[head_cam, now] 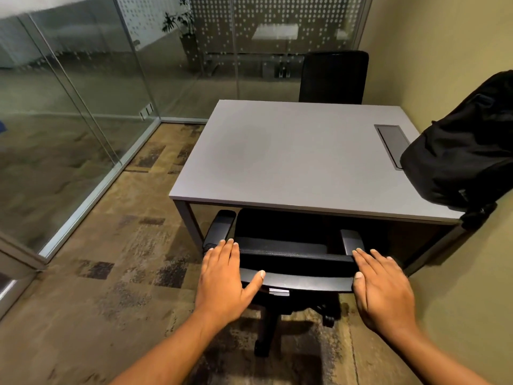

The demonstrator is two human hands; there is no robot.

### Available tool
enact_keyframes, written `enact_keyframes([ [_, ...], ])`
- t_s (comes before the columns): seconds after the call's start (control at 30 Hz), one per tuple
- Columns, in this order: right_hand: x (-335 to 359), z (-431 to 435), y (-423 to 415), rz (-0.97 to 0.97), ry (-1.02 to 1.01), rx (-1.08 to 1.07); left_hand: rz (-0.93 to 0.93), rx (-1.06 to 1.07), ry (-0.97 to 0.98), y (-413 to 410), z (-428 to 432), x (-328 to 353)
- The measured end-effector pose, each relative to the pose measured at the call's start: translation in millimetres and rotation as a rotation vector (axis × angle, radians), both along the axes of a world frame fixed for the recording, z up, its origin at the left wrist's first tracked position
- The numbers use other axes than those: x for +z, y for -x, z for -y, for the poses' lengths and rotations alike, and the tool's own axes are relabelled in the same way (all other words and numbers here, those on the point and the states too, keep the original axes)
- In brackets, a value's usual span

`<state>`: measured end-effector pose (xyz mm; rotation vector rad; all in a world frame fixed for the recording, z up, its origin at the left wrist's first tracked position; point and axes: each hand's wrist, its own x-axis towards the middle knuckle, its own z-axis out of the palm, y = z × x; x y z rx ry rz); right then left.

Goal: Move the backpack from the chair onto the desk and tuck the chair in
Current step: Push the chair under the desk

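Both grips, left hand [224,279] and right hand [384,287], lie flat and unclenched on the chair [294,262] back, its seat under the surface [277,157] where the soft, slumping backpack [463,145] rests; the castored chair likely rolls easily from the backrest's top edge.

Backpack [460,151] on desk [277,162], chair [291,251] tucked
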<state>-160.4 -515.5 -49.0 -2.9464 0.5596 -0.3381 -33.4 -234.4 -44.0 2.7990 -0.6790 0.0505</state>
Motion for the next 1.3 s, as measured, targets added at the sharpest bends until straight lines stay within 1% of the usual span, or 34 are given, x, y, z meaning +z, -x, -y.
enact_keyframes([
  [0.07,4.1,2.3,-6.9,0.026,-0.017,0.034,-0.008,-0.010,0.018,-3.9,1.7,0.9],
  [0.33,6.3,26.3,-37.5,0.023,-0.024,0.106,-0.014,0.003,0.022,-34.8,19.3,2.7],
  [0.53,6.9,39.2,-58.7,0.028,-0.013,0.126,0.002,0.021,-0.012,-56.3,32.8,2.7],
  [0.7,7.1,49.1,-75.5,0.025,-0.022,0.114,0.011,0.020,-0.015,-73.9,44.3,2.3],
  [0.87,6.6,57.6,-94.3,0.026,-0.021,0.106,0.032,0.020,0.026,-96.0,53.0,-1.7],
  [1.07,6.9,64.2,-119.5,0.025,-0.020,0.064,0.030,-0.020,0.046,-122.7,61.2,-5.8],
  [1.17,8.1,69.0,-129.2,0.031,-0.007,0.061,0.059,-0.046,0.031,-134.8,65.4,-6.7],
  [1.3,6.3,69.5,-145.6,0.033,0.001,0.047,0.042,-0.045,0.030,-151.9,68.2,-7.5],
])
